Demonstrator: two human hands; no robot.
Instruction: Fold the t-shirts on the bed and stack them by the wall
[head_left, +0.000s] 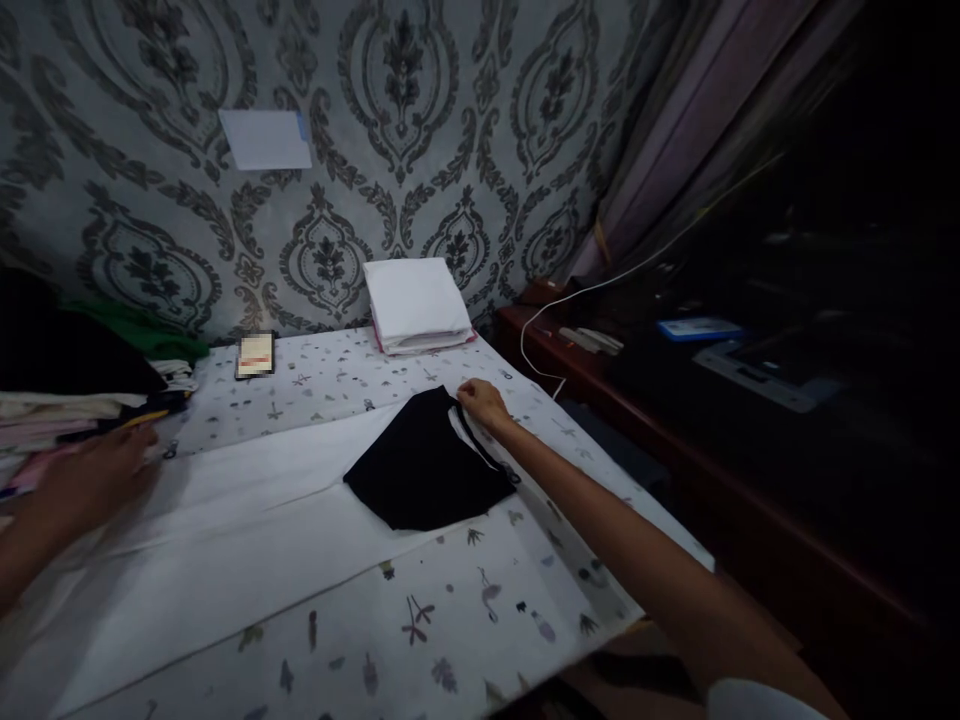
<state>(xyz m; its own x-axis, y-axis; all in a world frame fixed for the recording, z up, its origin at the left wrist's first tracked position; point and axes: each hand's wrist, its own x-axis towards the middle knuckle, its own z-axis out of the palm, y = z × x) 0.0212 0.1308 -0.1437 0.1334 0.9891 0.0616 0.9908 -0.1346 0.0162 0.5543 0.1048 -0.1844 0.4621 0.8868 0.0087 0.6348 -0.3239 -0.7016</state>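
Observation:
A black piece of fabric (427, 465) with a curved, band-edged opening on its right side lies flat on a long white cloth (247, 510). My right hand (484, 402) is at its upper right corner, thumb and fingers pinched on the edge. Far to the left, my left hand (105, 475) is beside a pile of folded clothes (82, 405), low over the white cloth's left end. Its fingers look loosely stretched out and slightly blurred; nothing shows in them.
A printed white sheet (465, 600) covers the table. At the back stand a stack of folded white cloth (418, 305) and a phone (256, 355). Right of the table is a dark red wooden surface (570, 350) with a white cable (600, 285) and a blue-edged object (699, 329).

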